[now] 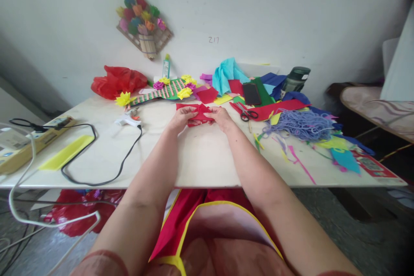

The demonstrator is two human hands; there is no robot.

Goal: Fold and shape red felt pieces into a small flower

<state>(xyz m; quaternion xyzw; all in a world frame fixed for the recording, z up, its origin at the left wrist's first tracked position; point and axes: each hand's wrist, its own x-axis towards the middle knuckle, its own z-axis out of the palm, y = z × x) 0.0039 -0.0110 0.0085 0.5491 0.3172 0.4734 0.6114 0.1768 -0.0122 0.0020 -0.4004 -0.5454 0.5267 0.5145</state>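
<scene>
From the head camera, I saw both hands meeting at the far middle of the desk (200,159). The left hand (183,116) and the right hand (221,117) each had their fingers closed on an edge of a red paper piece (199,114), which lay flat on the desk between them, partly folded as far as I could tell.

At three o'clock of the paper lay scissors (247,114) with red handles, near the right hand, and further at three o'clock a tangle of purple yarn (300,124). At nine o'clock sat a glue gun (128,119), its black cord (106,168) looping toward me. At twelve o'clock were paper flowers (185,91).

I judged that the thin paper could tear or crease crookedly if the two grips pulled apart. A right forearm sweep might catch the scissors, and the glue gun may be hot.
</scene>
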